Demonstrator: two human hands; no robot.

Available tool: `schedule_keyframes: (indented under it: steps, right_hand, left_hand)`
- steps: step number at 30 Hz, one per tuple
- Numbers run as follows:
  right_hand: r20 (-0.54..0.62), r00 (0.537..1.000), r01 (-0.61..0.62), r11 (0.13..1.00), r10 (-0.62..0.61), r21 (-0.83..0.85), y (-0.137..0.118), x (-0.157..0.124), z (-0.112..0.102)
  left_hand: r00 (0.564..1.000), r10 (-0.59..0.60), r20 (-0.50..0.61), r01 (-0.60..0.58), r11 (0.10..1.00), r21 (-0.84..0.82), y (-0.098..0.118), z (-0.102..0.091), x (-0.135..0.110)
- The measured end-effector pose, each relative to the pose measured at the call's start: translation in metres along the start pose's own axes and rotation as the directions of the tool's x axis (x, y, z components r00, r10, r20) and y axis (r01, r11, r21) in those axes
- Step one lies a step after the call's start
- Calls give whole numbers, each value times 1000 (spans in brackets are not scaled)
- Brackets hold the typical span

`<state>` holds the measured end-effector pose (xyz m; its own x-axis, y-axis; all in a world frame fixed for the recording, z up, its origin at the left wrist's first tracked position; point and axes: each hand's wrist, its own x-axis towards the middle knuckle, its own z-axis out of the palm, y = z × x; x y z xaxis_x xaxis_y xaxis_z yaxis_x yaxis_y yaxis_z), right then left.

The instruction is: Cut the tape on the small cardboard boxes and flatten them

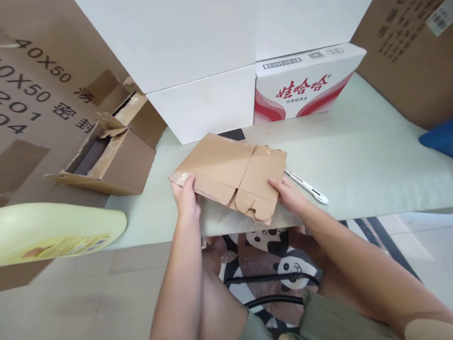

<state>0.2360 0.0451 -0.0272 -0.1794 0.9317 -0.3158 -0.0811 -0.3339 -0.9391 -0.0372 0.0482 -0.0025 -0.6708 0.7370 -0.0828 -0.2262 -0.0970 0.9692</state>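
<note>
A flattened brown cardboard box (221, 160) is held above the front edge of the pale green table by both hands. My left hand (187, 197) grips its left corner, the thumb on top beside a piece of clear tape. On the other side, my right hand (288, 192) pinches the right edge, thumb on top. Creases, a slot and a notched flap show on the cardboard's near right part. Just right of my right hand, a white utility knife (307, 186) lies on the table. Part of a dark flat object (233, 134) shows behind the cardboard.
White boxes (201, 104) stand at the back, beside a red-and-white carton (304, 89). Two open brown boxes (123, 160) sit at left, near a pale yellow bottle (63, 231). Large cartons (38, 99) flank the table (375, 174). A blue object (439, 138) is at the right edge.
</note>
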Motion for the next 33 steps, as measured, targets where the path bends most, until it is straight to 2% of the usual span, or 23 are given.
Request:
schedule_keyframes:
  steps: [4,7,9,12,15,18,21,23,25,26,28,29,30,31,33]
  right_hand:
    - [-24,999,26,999,-27,-19,8,2,2]
    - [-51,996,79,997,-79,-7,9,-1,3]
    - [-44,995,90,996,-89,9,6,-6,3]
    - [11,1000,-7,1000,7,14,0,-21,3]
    - [36,995,-96,993,94,72,-8,-44,-2]
    - [-56,995,-69,986,79,151,-13,-69,-20]
    - [-248,968,-3,991,36,130,-17,-93,-55]
    - [-422,905,87,994,-53,61,-22,-107,-86]
    - [-585,789,190,980,-186,-56,-29,-118,-118]
    - [-658,710,220,967,-251,-131,-34,-122,-134]
    - [-771,550,154,946,-321,-285,-45,-126,-163]
    - [-791,506,85,933,-344,-351,-51,-124,-176]
    - [-799,474,17,912,-369,-410,-60,-119,-188]
    - [-790,481,-48,889,-380,-456,-70,-110,-200]
    - [-774,492,-99,858,-398,-504,-94,-84,-219]
  left_hand:
    - [994,-110,-21,110,994,1,2,-2,-1]
    - [988,-154,27,154,988,11,1,-4,-3]
    - [988,-142,62,141,990,24,-1,-6,-4]
    - [991,-85,102,82,996,29,-2,-7,-5]
    - [977,-135,164,127,990,58,1,-4,-7]
    - [944,-208,257,180,975,128,7,1,-12]
    - [910,-239,340,180,964,194,10,5,-17]
    - [904,-244,350,164,956,242,9,6,-19]
    - [908,-238,344,143,950,279,6,8,-20]
    - [909,-237,343,137,947,291,4,9,-19]
    - [908,-240,343,134,943,305,0,12,-18]
    - [907,-243,343,135,941,310,-1,14,-18]
    - [906,-246,345,136,940,313,-3,16,-18]
    - [905,-249,346,138,939,316,-4,18,-18]
    - [902,-252,350,135,936,325,-6,24,-19]
